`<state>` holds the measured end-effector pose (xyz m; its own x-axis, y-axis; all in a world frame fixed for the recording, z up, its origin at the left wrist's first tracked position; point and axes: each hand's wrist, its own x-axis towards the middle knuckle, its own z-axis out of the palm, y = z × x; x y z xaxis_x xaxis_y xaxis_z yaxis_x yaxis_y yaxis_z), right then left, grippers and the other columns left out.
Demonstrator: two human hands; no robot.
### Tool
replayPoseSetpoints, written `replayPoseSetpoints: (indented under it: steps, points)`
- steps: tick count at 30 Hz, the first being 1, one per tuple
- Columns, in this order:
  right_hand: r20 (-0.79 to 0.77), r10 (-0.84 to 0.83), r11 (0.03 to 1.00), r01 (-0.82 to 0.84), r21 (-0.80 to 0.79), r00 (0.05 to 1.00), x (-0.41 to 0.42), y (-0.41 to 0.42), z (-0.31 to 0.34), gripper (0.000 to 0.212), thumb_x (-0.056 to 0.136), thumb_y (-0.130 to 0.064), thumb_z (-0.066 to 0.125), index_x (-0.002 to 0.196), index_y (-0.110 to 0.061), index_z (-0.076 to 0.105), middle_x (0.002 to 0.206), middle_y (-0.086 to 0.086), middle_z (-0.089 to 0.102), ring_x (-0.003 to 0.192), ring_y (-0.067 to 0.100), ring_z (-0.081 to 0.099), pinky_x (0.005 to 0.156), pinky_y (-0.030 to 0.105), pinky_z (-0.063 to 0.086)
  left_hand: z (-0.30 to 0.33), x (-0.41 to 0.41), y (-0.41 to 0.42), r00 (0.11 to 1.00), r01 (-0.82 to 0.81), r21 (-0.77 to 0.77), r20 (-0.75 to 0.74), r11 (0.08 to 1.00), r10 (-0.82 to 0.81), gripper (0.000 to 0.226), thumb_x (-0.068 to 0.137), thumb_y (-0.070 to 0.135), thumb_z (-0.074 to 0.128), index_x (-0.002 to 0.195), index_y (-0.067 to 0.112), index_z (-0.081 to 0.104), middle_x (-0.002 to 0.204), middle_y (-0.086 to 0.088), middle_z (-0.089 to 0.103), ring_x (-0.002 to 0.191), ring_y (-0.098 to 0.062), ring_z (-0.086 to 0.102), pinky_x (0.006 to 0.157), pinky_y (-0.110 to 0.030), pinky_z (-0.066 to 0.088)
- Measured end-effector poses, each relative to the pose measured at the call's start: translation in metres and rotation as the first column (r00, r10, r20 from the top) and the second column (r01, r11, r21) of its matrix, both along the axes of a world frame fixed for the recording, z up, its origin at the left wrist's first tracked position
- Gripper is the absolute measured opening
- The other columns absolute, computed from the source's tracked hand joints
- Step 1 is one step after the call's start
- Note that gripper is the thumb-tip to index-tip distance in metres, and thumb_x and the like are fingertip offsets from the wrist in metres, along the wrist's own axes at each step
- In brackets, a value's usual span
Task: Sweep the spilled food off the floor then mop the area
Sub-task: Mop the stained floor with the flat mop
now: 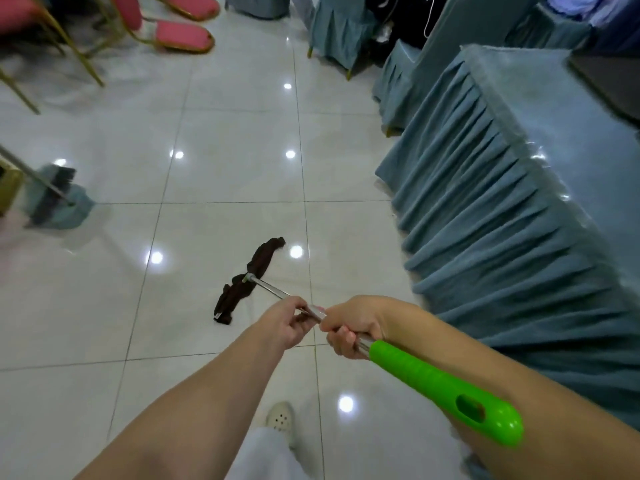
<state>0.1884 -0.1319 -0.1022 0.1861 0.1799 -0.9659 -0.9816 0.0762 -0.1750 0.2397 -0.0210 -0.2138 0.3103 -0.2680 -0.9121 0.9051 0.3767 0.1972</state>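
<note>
While a broom (57, 194) with a dustpan is seen at the far left of the mop (247, 280), the mop's dark cloth head is laid flat on the tiled floor (207, 133). Nearer than the head, the metal shaft is pinched by the curled fingers of the left hand (282, 322), and just right of it the shaft is gripped by the right hand (349, 327), above the mop's green grip (446, 393). Right of the mop, a bench (519, 220) draped in pleated blue-grey cloth is seen.
</note>
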Motion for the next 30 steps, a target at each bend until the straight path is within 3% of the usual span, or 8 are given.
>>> replayPoseSetpoints:
  steps: [8,13,15,17,19,24,27,30]
  points:
    - [0.050,0.049,0.997,-0.052,0.053,0.998,0.053,0.030,-0.027,0.029,0.101,-0.008,0.034,0.074,-0.016,0.042,0.033,-0.001,0.039,0.019,0.004,0.034,0.024,0.008,0.026,-0.017,0.041,0.034,0.988,-0.155,0.050,0.017,0.987,0.155,0.011,0.091,-0.003,0.044,0.080,-0.001,0.044,0.071,-0.023,0.052,0.054,-0.028,0.060,0.040,-0.030,0.053]
    - [0.058,0.084,0.996,-0.085,0.020,0.995,0.071,0.043,-0.038,0.043,0.095,-0.001,0.035,0.113,-0.036,0.052,0.047,-0.001,0.036,0.024,0.006,0.032,0.030,0.007,0.026,-0.014,0.046,0.043,0.964,-0.264,0.055,-0.002,0.963,0.265,0.014,0.092,0.000,0.041,0.079,0.000,0.043,0.049,-0.021,0.057,0.038,-0.023,0.059,0.036,-0.026,0.051]
    - [0.057,0.097,0.995,-0.098,0.003,0.994,0.069,0.044,-0.043,0.055,0.096,-0.001,0.036,0.132,-0.042,0.044,0.046,-0.002,0.037,0.024,0.006,0.031,0.030,0.007,0.026,-0.015,0.042,0.044,0.960,-0.280,0.073,-0.013,0.957,0.281,0.015,0.093,0.001,0.040,0.079,0.000,0.043,0.063,-0.020,0.053,0.052,-0.023,0.058,0.035,-0.025,0.050]
    - [0.030,0.113,0.994,-0.114,0.000,0.993,0.061,0.043,-0.046,0.057,0.096,-0.003,0.036,0.134,-0.045,0.044,0.038,-0.002,0.038,0.023,0.006,0.032,0.030,0.007,0.027,-0.019,0.034,0.041,0.959,-0.276,0.099,-0.031,0.956,0.280,0.019,0.095,0.003,0.040,0.076,-0.001,0.043,0.071,-0.018,0.049,0.063,-0.022,0.054,0.045,-0.025,0.053]
    - [0.024,0.126,0.992,-0.127,0.010,0.992,0.052,0.034,-0.045,0.055,0.096,-0.004,0.036,0.130,-0.045,0.048,0.034,-0.002,0.037,0.023,0.006,0.033,0.030,0.008,0.027,-0.023,0.023,0.034,0.951,-0.300,0.102,-0.046,0.948,0.306,0.022,0.096,0.005,0.041,0.075,-0.002,0.043,0.072,-0.018,0.048,0.066,-0.022,0.054,0.063,-0.026,0.053]
    - [0.050,0.214,0.974,-0.217,0.061,0.976,0.037,-0.002,-0.026,0.033,0.097,-0.003,0.035,0.090,-0.030,0.053,0.031,-0.001,0.035,0.020,0.006,0.031,0.026,0.007,0.024,-0.017,-0.001,0.002,0.923,-0.385,0.074,0.001,0.920,0.386,0.013,0.094,0.000,0.040,0.082,0.000,0.042,0.057,-0.023,0.057,0.053,-0.025,0.059,0.035,-0.028,0.051]
    - [0.046,0.304,0.950,-0.306,0.053,0.952,0.035,-0.030,-0.013,0.032,0.101,-0.007,0.033,0.074,-0.019,0.045,0.031,-0.002,0.036,0.020,0.005,0.033,0.023,0.010,0.025,-0.011,-0.013,-0.016,0.913,-0.407,0.044,-0.016,0.912,0.408,0.012,0.094,0.000,0.041,0.082,0.002,0.042,0.073,-0.023,0.052,0.031,-0.023,0.056,0.034,-0.031,0.051]
    - [0.057,0.378,0.924,-0.380,0.038,0.924,0.033,-0.050,0.001,0.037,0.103,-0.008,0.030,0.067,-0.010,0.037,0.031,-0.002,0.041,0.021,0.004,0.037,0.026,0.010,0.030,-0.004,-0.024,-0.033,0.906,-0.422,0.019,-0.016,0.906,0.422,0.015,0.095,0.001,0.044,0.080,-0.001,0.044,0.082,-0.020,0.053,0.042,-0.025,0.060,0.051,-0.031,0.056]
